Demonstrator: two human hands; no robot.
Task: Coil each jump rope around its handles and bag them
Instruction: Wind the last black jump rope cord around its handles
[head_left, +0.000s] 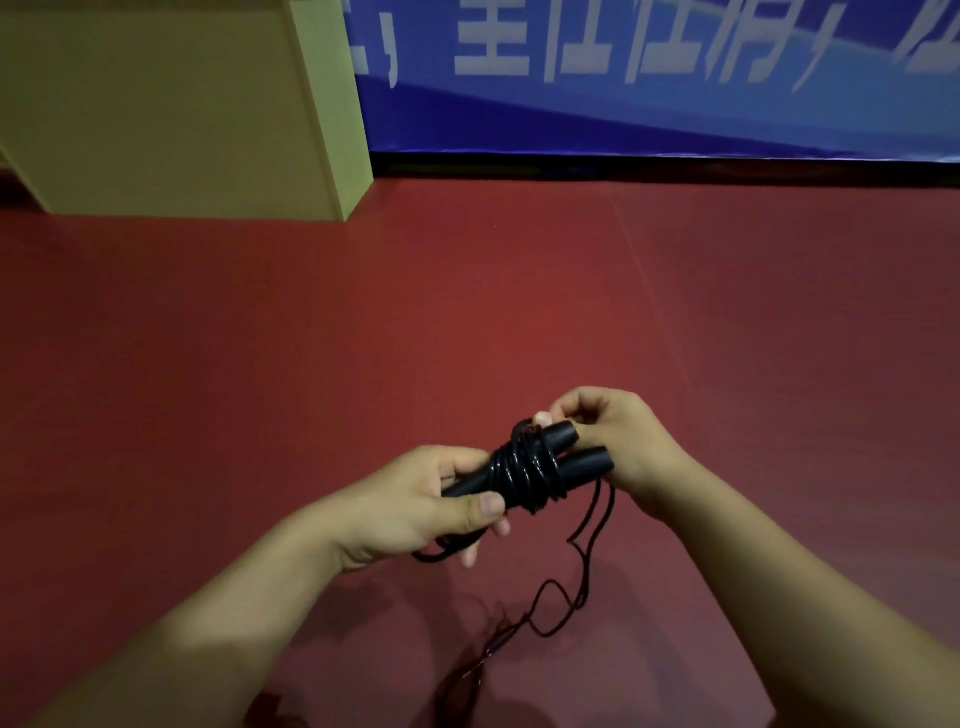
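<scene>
Two black jump rope handles (582, 457) lie side by side in the air above the red floor, with several turns of black rope (524, 470) coiled round their middle. My left hand (426, 504) grips the handles at their near-left end, thumb on top. My right hand (608, 436) is at the far-right end, fingers curled, pinching the rope by the top of the coil. A loose length of rope (584, 561) hangs down from the handles and trails in loops toward the floor below. No bag is in view.
A red floor (363, 322) fills most of the view. A pale yellow-green box or cabinet (182, 114) stands at the back left. A blue banner with white characters (649, 93) runs along the back wall.
</scene>
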